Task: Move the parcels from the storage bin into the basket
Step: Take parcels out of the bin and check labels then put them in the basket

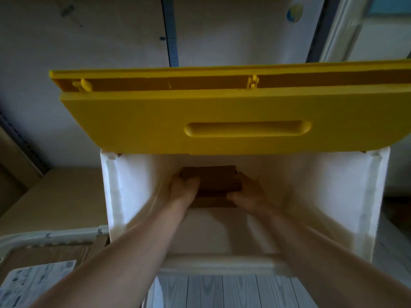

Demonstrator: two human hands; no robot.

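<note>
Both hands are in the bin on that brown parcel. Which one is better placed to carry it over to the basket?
Probably the left hand. It grips the parcel's left end, and the basket sits low on the left, on that arm's side. The right hand would have to cross the body.

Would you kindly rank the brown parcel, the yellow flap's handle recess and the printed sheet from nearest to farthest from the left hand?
1. Parcel: gripped by the left hand, inside the bin.
2. Handle recess: above, on the raised flap.
3. Printed sheet: far lower left.
</note>
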